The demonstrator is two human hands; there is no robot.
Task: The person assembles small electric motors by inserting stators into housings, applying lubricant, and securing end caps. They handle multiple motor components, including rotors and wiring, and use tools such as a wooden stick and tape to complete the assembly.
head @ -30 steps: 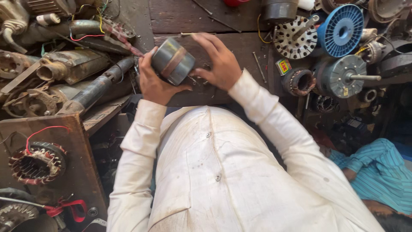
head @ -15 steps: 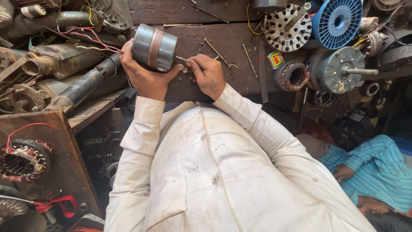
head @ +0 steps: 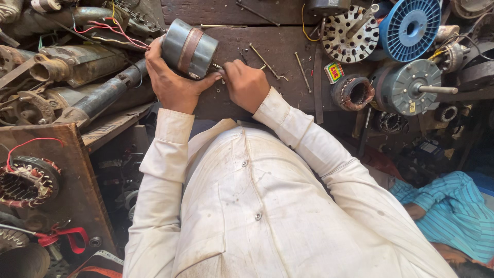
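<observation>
A grey cylindrical motor (head: 190, 49) with a brown band around it lies on its side on the dark wooden bench (head: 278, 44). My left hand (head: 172, 82) grips it from below and behind. My right hand (head: 247, 85) is closed right beside the motor's end face, its fingertips pinching a small metal part at the shaft end. What exactly the fingers pinch is too small to tell. Red and white wires (head: 110, 33) trail from the motor to the left.
Old motors and housings (head: 77, 64) are heaped at left. A blue wire spool (head: 411, 28), a perforated rotor disc (head: 350, 33), a copper-wound stator (head: 352, 92) and a grey motor with a shaft (head: 409, 87) sit at right. Loose long bolts (head: 265, 62) lie on the bench. A person in striped blue (head: 447, 211) sits at lower right.
I have shifted the motor from the centre to the left and laid it sideways. My right hand came off its body and now works at its end face.
</observation>
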